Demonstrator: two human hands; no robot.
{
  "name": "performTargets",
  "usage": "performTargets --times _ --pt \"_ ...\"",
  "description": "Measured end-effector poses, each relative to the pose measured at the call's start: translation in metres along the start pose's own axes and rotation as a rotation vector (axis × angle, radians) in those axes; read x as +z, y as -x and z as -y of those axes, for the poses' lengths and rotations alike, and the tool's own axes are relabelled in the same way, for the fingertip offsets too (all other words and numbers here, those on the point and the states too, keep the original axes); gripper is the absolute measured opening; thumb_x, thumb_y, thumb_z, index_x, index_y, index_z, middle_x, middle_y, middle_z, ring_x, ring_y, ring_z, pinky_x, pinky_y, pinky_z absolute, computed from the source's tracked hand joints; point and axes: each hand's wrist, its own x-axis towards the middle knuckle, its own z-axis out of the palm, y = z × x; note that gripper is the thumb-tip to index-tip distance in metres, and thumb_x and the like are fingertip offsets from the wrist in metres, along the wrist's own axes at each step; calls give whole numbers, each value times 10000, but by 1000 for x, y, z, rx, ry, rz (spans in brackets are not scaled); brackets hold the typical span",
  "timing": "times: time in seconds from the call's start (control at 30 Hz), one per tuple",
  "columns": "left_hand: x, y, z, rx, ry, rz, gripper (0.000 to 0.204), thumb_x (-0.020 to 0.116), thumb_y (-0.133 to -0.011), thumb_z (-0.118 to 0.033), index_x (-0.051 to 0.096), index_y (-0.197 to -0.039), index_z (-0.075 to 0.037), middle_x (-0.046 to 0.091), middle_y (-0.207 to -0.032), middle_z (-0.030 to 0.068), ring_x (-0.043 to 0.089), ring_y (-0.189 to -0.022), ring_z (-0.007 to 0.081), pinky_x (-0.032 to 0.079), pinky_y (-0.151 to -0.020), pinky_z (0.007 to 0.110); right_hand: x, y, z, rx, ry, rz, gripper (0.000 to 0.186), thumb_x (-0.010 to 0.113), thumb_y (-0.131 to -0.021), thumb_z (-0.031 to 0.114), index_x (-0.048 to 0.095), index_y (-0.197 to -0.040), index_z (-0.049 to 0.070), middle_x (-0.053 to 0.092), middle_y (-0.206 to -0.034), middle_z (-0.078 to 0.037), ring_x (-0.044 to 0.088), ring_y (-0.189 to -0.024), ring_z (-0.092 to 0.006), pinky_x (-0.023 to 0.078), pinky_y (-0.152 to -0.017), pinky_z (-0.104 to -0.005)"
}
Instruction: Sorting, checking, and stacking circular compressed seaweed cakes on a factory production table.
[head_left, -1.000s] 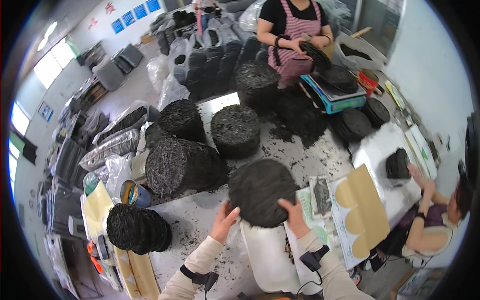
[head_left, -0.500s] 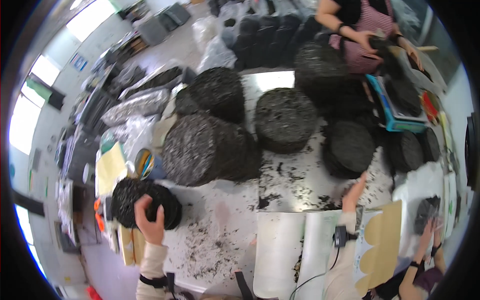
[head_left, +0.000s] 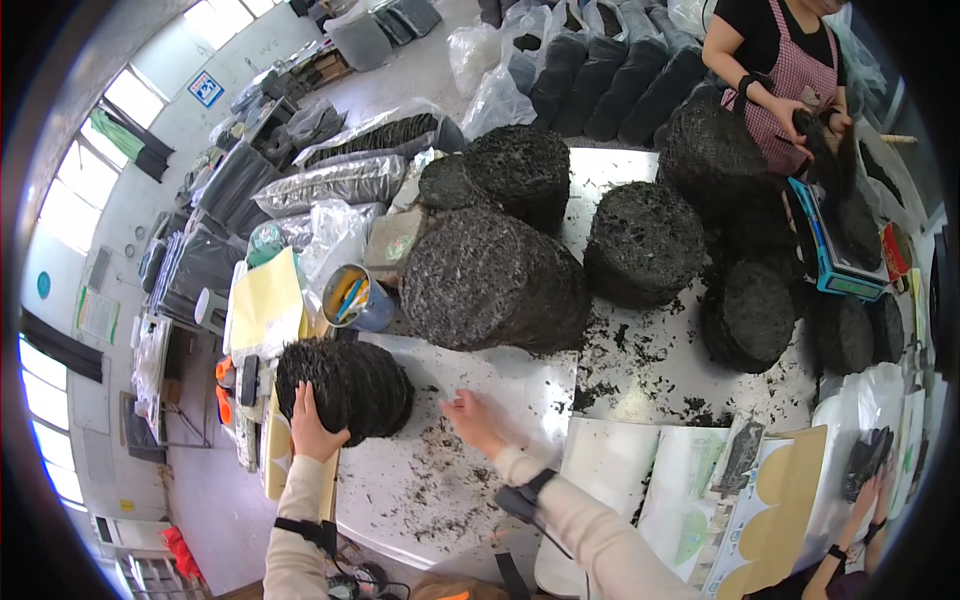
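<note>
Where table (head_left: pixel 530 370) ends, left hand (head_left: pixel 314 430) touches black stack (head_left: pixel 360 385); room rightward.

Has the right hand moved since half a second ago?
Yes, leftward: the right hand was near the far right corner of the white sheets; now it is left of those sheets, over the tabletop.

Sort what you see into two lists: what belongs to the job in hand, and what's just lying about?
Likely in the job:
- left hand, touching the ragged black stack
- right hand, holding nothing visible
- other round black stacks

Seemingly lying about:
- blue-grey cup
- yellow paper
- scalloped tan card
</note>
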Motion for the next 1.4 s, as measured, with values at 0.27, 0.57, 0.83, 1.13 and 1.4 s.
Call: performTargets --times 0.27,0.57,0.83,1.13,1.4 --pt "4 3 25 100 232 -22 1107 820 -540 -202 269 -1479 -6 311 -1510 245 320 -1389 429 315 -1136 460 92 -52 -5 371 -381 -37 792 494 -893 675 603 -1104 -81 654 -972 -263 621 -969 -395 474 -820 -460" --pt "-20 69 -18 210 346 -14 1119 835 -540 -259 274 -1467 25 314 -1484 288 331 -1365 476 289 -1135 513 16 28 19 311 -326 117 897 688 -787 642 554 -1233 -124 627 -1179 -187 586 -1101 -258 435 -958 -340" --pt "-111 116 -203 502 339 135 1131 874 -592 -279 261 -1500 1 255 -1524 270 305 -1380 452 292 -1127 540 -138 188 39 81 -991 -149 585 649 -910 254 454 -1377 -39 558 -1340 -98 544 -1191 -176 427 -1036 -333" --pt "-135 -13 -503 1321 524 -187 901 824 -591 -193 426 -1372 17 373 -1481 228 335 -1392 397 257 -1138 520 -421 155 98 -706 -1029 -445 469 386 -1029 339 492 -1367 32 536 -1402 -79 494 -1297 -225 383 -1092 -395" --pt "-13 -46 -664 1401 336 -60 859 709 -736 -253 342 -1483 -41 306 -1557 110 236 -1455 318 126 -1170 572 -578 112 -44 -932 -1425 336 532 408 -1004 480 448 -1412 141 469 -1461 -34 460 -1321 -240 406 -1034 -443"
